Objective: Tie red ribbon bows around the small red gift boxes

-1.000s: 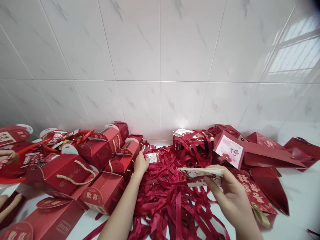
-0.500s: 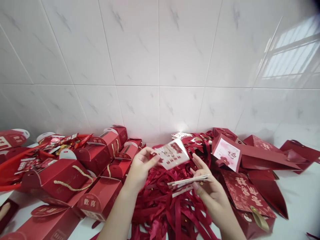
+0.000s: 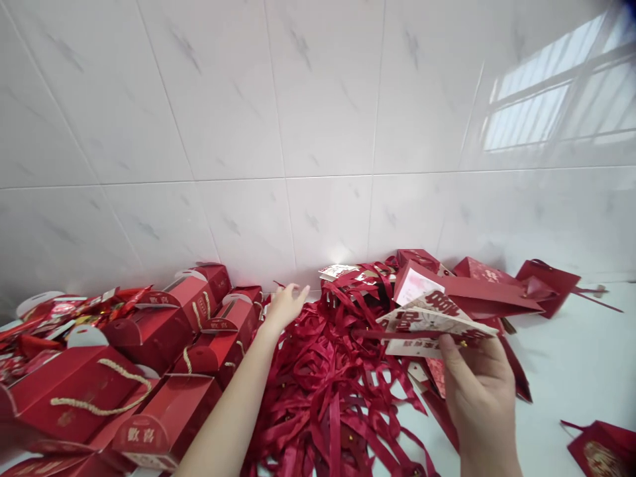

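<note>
My left hand (image 3: 287,306) reaches over the far left edge of the red ribbon pile (image 3: 325,377), close to the wall. Its fingers are apart and nothing shows in them. On the right, my right hand (image 3: 479,381) grips a few printed cards (image 3: 432,318) in red and cream, fanned at different angles. The thumb presses on their near side. A red strip sticks out leftward from among the cards. Behind the cards lie red paper bags (image 3: 477,296), partly hidden by them.
Red gift boxes (image 3: 149,331) with rope handles crowd the left side. Wrapped sweets (image 3: 37,348) lie at the far left. A tiled wall (image 3: 328,218) stands behind. A small red tag (image 3: 603,450) rests on the white table (image 3: 551,377) at the lower right.
The view has turned right. My left hand has let go of its card and moved back toward the wall. My right hand has moved right, with the cards raised and spread.
</note>
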A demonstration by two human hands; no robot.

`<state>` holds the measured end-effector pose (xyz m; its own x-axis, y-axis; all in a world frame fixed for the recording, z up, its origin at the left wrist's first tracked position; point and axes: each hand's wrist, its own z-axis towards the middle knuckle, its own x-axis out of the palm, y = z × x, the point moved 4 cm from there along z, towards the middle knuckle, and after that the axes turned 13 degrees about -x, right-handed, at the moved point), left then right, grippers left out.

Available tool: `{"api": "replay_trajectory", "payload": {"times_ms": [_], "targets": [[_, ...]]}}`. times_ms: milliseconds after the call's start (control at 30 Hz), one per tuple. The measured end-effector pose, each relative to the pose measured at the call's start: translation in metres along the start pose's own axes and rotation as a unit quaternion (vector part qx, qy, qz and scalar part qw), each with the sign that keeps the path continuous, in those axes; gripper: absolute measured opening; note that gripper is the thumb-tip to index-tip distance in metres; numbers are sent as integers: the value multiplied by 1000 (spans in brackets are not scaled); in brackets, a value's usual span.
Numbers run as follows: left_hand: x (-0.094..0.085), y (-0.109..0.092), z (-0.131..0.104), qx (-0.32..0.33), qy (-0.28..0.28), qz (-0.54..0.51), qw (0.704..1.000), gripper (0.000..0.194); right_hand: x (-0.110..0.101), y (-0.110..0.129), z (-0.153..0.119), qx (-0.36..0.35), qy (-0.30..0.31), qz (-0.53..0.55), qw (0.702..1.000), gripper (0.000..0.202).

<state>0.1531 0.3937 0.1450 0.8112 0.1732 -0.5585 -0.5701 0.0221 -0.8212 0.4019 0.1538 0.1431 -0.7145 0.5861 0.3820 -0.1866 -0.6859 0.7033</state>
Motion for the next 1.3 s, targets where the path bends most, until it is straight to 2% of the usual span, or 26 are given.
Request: {"api": "replay_trajectory", "payload": {"times_ms": [67,133,200,267,333,433,500,567,667,733,800,900,1000,1067,1133,1200,1300], "targets": [[30,-12,20,-22,45,6,999,33,0,5,1,-18,-18,-2,1000,33],[55,-24,33,-37,89,-5,995,32,2,10,3,-38,-33,-5,999,44],[72,-31,39,-46,117,-19,992,32,0,14,5,-52,-50,-19,997,66],[79,-34,42,-47,124,-40,990,33,-3,14,8,-51,-62,-38,996,81],[76,-36,43,-40,112,-70,990,33,-6,12,10,-37,-65,-34,997,81],[53,-42,35,-13,72,-130,989,29,-7,5,12,6,-47,18,999,66],[31,-50,16,13,54,-170,984,28,-4,-1,10,49,-10,57,997,58],[12,-60,-17,42,63,-199,977,30,0,-7,7,85,35,78,993,48],[-4,-74,-84,91,125,-208,966,27,9,-8,4,77,106,63,989,21],[-6,-80,-124,132,220,-208,944,21,16,-6,3,69,149,68,984,22],[-4,-79,-147,143,286,-215,923,18,19,-4,2,82,185,94,975,28],[-2,-70,-142,107,295,-245,918,21,10,-2,5,91,190,85,974,26],[0,-60,-119,77,239,-271,929,25,-5,-2,7,98,192,58,975,21],[-1,-57,-111,73,199,-282,936,26,-7,-1,6,114,244,80,960,18],[-3,-57,-116,74,185,-287,937,25,-1,2,4,106,303,88,943,15],[-4,-59,-129,86,209,-275,934,24,6,5,4,70,330,53,940,13],[2,-60,-147,116,324,-259,903,24,12,0,2,63,334,24,940,13]]}}
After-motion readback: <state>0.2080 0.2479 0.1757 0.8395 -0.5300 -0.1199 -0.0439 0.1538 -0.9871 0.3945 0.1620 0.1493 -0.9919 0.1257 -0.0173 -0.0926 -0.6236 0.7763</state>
